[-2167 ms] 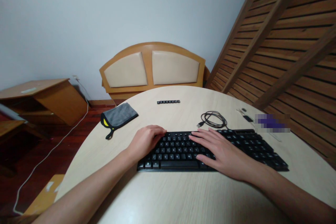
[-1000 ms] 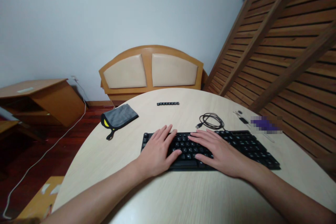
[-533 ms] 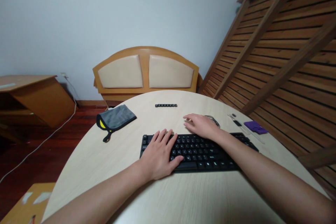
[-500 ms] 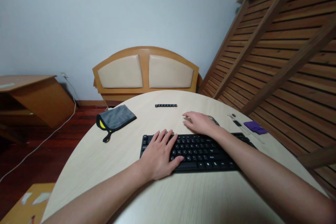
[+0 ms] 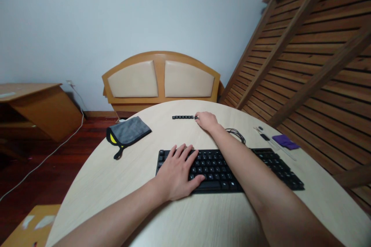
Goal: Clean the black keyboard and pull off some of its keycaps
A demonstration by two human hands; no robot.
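Right hand (image 5: 206, 120) moved to keycap row (image 5: 182, 117) | grip pinching end keycap (image 5: 196, 117) | left hand (image 5: 177, 174) spread on keyboard (image 5: 213, 170)

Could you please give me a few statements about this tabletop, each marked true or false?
1. The left hand rests on the black plastic keyboard. True.
2. The right hand touches the folded purple cloth. False: its fingertips are at a small black keycap beside a straight row of black keycaps.
3. The folded grey fabric piece with black edging lies farther left than the keyboard. True.
4. The coiled black cable lies on the floor. False: it lies on the pale, wood-grained round table.
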